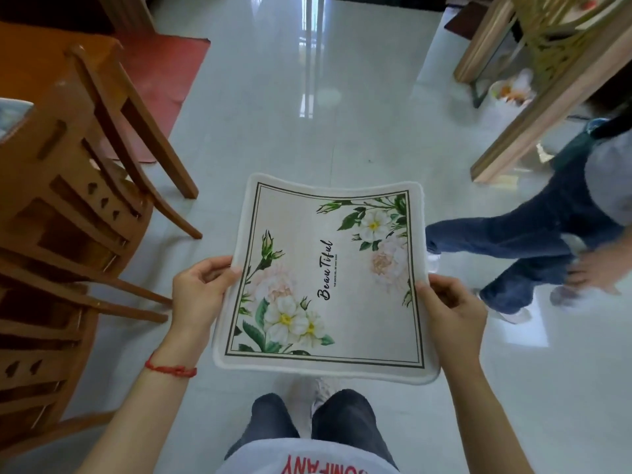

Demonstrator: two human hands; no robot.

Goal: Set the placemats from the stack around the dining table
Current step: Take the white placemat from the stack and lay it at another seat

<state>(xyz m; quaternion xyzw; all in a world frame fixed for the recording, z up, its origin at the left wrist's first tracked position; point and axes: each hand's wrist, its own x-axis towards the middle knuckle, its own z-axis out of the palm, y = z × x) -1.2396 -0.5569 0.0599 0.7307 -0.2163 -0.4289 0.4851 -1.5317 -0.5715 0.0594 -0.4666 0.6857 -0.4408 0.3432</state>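
Note:
A cream placemat [345, 302] printed with white flowers, green leaves and the word "Beautiful" is held flat in front of me above the tiled floor. My left hand [200, 290] pinches its left edge, thumb on top. My right hand [451, 307] grips its right edge the same way. The mat sags slightly between the two hands. A sliver of the dining table [12, 114] shows at the far left edge, behind the chairs. No stack of placemats is in view.
Wooden chairs [92, 186] stand close on my left, legs reaching toward my left hand. A second person in dark jeans [533, 248] stands at the right. A red rug [160, 83] lies at upper left, and wooden furniture legs [519, 131] stand at upper right.

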